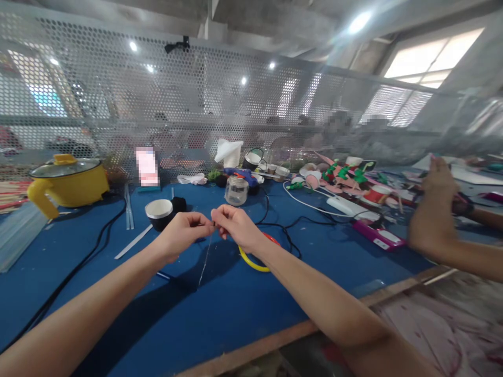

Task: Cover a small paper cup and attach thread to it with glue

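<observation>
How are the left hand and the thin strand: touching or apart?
Touching. The head view shows fingers of the left hand pinching the thin strand.

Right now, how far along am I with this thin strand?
Early, I'd judge. Done: pink and green pieces lie at the far right. In hand: left hand and right hand pinch the thin strand, its end hanging toward the blue table. Left: the yellow ring and glue gun are not in hand.

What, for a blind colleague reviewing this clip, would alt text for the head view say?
The left hand and right hand meet above a blue table, pinching a thin strand that hangs down between them. Behind sit a yellow pot and a clear jar; another person's arm shows at right.
</observation>
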`<state>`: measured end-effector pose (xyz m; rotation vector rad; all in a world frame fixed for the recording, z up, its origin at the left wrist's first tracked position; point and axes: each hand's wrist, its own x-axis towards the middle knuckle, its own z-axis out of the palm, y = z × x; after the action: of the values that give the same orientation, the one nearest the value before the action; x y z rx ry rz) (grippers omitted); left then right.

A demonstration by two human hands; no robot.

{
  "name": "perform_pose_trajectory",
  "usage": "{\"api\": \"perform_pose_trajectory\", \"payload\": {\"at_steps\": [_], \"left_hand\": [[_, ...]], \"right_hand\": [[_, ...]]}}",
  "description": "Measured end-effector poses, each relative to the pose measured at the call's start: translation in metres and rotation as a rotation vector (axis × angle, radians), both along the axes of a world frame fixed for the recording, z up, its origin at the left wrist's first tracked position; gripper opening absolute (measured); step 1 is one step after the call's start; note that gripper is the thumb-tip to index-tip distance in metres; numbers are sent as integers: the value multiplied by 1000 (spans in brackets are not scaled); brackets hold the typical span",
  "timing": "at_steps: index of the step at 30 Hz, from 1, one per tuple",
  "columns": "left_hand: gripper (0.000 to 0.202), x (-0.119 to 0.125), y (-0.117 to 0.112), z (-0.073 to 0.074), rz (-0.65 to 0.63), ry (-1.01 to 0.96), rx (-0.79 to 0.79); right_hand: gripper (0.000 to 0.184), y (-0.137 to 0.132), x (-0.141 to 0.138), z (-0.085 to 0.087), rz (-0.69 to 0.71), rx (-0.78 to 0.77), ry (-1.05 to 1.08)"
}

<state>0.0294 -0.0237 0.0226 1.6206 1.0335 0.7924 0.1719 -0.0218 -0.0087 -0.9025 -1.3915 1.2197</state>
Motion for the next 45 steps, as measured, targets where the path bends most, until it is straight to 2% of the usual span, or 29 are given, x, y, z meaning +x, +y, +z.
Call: {"api": "perform_pose_trajectory", "payload": {"at_steps": [3,6,13,15,17,21,28,36,45], "left_hand": [[19,-1,0,5,-18,-58,-109],[19,-3,0,9,-20,-109,-163],[17,-4,16,12,17,-83,-116],[17,-3,19,11,3,-88,-123],[17,-2,18,9,-23,-116,-160],[20,0,11,2,-89,-154,-270],[21,-1,7,-3,-108,-101,-293],[16,1,2,-2,-25,65,-24],[19,3,1,-6,5,25,10]], "right_hand": [[39,4,4,4,94,-106,165],[34,7,8,9,99,-192,281],[26,15,11,12,-12,-300,237],[26,17,11,12,-45,-289,202],[29,16,10,12,-22,-243,181],[28,11,8,10,157,-126,164],[27,7,9,0,223,-164,128],[30,1,7,-2,45,26,-128],[34,-2,6,1,-59,71,-189]]}}
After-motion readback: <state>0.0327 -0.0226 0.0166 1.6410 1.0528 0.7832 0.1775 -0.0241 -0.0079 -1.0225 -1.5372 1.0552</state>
